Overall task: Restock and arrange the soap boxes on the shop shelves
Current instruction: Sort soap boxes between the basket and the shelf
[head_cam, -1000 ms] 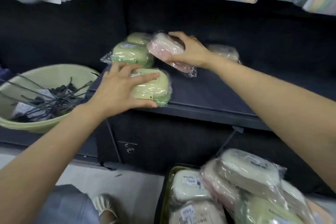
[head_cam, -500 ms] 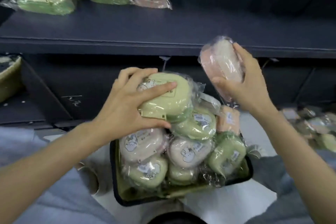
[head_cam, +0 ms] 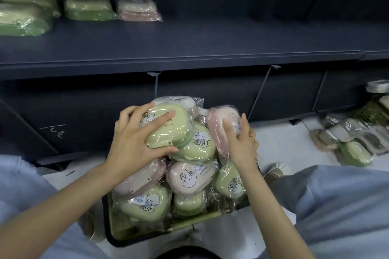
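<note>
A green basket [head_cam: 134, 232] on the floor holds a heap of several wrapped soap boxes, green and pink. My left hand [head_cam: 134, 139] grips a green soap box [head_cam: 168, 126] at the top of the heap. To its right, my right hand [head_cam: 242, 143] holds a pink soap box [head_cam: 221, 124] tilted on edge against the pile. On the dark shelf [head_cam: 210, 42] above, at the left, lie two green boxes [head_cam: 23, 17], another green box [head_cam: 88, 7] and a pink box [head_cam: 136, 9].
My knees in light blue trousers flank the basket, with a shoe [head_cam: 275, 170] beside it. More wrapped goods [head_cam: 347, 143] lie on the floor at the right. Most of the shelf right of the pink box is bare.
A second ago both hands were at boxes on the shelf. Since half a second ago both hands sit lower against the basket's heap, each still holding its box; the view has shifted.
</note>
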